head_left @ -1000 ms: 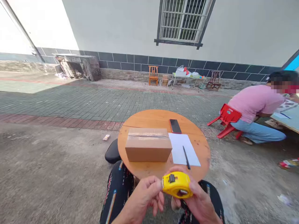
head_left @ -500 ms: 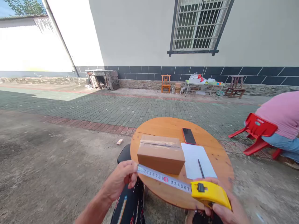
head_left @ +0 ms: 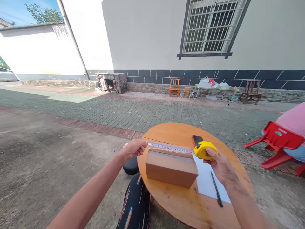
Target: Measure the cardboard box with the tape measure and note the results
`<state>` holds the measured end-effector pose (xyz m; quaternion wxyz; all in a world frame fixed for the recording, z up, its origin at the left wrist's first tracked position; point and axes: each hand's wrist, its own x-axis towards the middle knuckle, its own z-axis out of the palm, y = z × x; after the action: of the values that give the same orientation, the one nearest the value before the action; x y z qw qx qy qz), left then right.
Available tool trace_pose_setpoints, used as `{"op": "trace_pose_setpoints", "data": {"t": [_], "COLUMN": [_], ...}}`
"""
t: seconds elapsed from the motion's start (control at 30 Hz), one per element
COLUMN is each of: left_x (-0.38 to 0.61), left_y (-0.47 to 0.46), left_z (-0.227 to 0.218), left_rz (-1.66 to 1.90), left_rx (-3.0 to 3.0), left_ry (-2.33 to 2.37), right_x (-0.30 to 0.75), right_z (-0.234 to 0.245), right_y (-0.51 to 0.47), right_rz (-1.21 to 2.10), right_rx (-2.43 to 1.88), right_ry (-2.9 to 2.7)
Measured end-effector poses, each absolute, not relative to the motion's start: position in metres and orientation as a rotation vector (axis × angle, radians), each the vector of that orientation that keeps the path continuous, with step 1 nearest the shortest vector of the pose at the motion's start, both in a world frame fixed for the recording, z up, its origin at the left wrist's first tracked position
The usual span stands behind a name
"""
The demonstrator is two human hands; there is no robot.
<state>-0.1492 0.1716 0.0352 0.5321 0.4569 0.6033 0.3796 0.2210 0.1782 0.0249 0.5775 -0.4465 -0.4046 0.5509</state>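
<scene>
A brown cardboard box (head_left: 171,168) lies on a round wooden table (head_left: 186,203). My right hand (head_left: 220,165) grips the yellow tape measure case (head_left: 203,149) at the box's far right corner. The tape blade (head_left: 170,147) runs along the box's far top edge. My left hand (head_left: 135,147) pinches the blade's end at the box's far left corner. A white sheet of paper (head_left: 207,183) with a black pen (head_left: 216,189) lies right of the box, and a dark phone (head_left: 196,139) sits partly behind the case.
A black seat (head_left: 130,165) stands left of the table, and my patterned trouser leg (head_left: 134,206) shows below. A person in a pink shirt (head_left: 293,122) sits on a red plastic chair (head_left: 277,143) at the right. Small chairs and a low table (head_left: 215,87) line the far wall.
Both hands have moved forward from in front of the table to the box's far edge. The pulled-out tape now lies along the box top. The camera has turned left.
</scene>
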Motion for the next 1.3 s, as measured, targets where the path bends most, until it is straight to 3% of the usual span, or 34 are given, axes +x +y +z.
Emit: {"op": "trace_pose_setpoints", "data": {"t": [0.67,1.13,1.3], "left_x": [-0.125,-0.124,-0.126], "left_y": [0.18,0.176,0.177], "left_z": [0.029,0.024,0.036], "left_rz": [0.726,0.777,0.863], "left_rx": [1.347,1.286,1.333], "left_ry": [1.635,1.57,1.618], "right_x": [0.258,0.275,0.269], "right_z": [0.003,-0.012,0.005], "right_y": [0.194,0.195,0.183], "right_rz": [1.234,1.291,1.175], "right_rx": [-1.033,-1.045,-1.065], "right_ry": [-1.072,-0.986,-1.0]}}
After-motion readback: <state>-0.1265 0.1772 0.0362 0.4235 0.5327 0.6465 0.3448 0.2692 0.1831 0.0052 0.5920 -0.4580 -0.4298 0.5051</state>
